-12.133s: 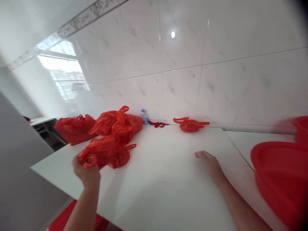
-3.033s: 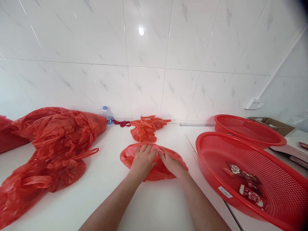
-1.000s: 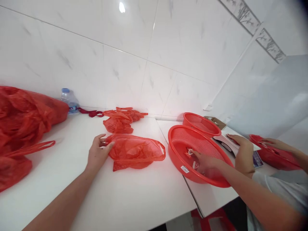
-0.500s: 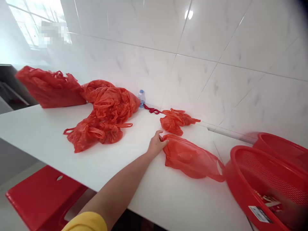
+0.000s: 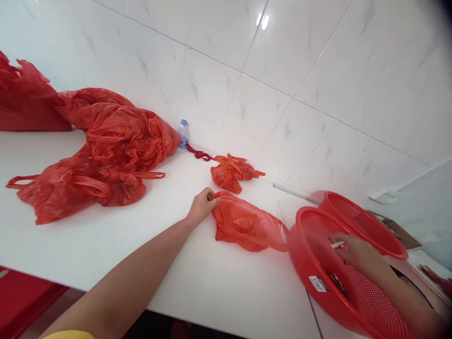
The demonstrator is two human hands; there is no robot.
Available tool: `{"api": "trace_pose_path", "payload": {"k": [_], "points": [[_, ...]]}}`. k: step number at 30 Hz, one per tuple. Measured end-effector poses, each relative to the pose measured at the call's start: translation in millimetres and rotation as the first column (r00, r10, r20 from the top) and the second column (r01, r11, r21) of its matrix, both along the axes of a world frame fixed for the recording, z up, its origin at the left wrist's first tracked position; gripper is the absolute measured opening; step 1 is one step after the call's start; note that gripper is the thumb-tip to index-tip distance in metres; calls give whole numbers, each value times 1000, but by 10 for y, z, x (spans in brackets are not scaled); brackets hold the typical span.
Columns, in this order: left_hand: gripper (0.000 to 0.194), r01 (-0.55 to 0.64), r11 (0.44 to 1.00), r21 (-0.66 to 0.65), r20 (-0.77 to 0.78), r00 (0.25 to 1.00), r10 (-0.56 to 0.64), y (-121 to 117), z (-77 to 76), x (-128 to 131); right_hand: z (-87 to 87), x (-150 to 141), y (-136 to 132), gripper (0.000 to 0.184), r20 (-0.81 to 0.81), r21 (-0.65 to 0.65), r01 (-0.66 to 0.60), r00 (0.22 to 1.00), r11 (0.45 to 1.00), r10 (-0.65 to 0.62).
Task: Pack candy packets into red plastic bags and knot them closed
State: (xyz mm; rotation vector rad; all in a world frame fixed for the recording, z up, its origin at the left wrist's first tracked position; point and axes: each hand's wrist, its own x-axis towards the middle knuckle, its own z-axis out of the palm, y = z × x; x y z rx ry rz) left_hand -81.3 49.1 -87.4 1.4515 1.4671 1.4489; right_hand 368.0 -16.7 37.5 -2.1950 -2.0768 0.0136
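Bag (image 5: 250, 223), thin red plastic, lies on white table (image 5: 243, 282) btwn L hand & front basket (image 5: 300, 254). L hand (image 5: 203, 205): thumb & fingertips pinched tight on bag's L edge. R hand (image 5: 355, 252), blurred, is over front basket, fingers curled round small red/white packet (image 5: 339, 245); 1+ packet lower in basket. 2nd basket (image 5: 356, 219) just behind. Bottle (image 5: 183, 135) stands nr wall.
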Motion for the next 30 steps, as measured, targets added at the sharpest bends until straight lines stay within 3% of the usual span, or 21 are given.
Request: {"api": "trace_pose_path", "payload": {"k": [4, 7, 12, 16, 19, 22, 26, 30], "points": [[17, 7, 1000, -14, -10, 1000, -7, -16, 20, 5, 312, -582, 31, 22, -18, 157, -92, 995, 983, 96], [17, 5, 1000, -25, -12, 1000, -5, -19, 23, 7, 331, -1155, 69, 25, -108, 154, -232, 962, 960, 250], [17, 8, 1000, -15, -13, 1000, -8, -19, 19, 1, 53, -1931, 230, 30, -124, -12, -528, 844, 849, 523], [17, 14, 1000, -4, -5, 1000, -14, -15, 10, 1, -239, -2265, 400, 34, -146, -82, -657, 751, 749, 643], [17, 18, 1000, -1, 1, 1000, -18, -8, 2, 1, -361, -2352, 470, 42, -183, -153, -679, 734, 718, 655], [18, 28, 1000, -3, 6, 1000, -28, -3, 0, -4, -336, -2316, 475, 54, -211, -134, -663, 745, 737, 632], [18, 23, 1000, -18, 7, 1000, -23, -4, 8, -8, -139, -2071, 406, 46, -214, -33, -582, 798, 812, 563], [20, 23, 999, -46, -20, 1000, -24, -7, 25, -7, 82, -1575, 286, 38, -168, 83, -424, 886, 902, 432]]}}
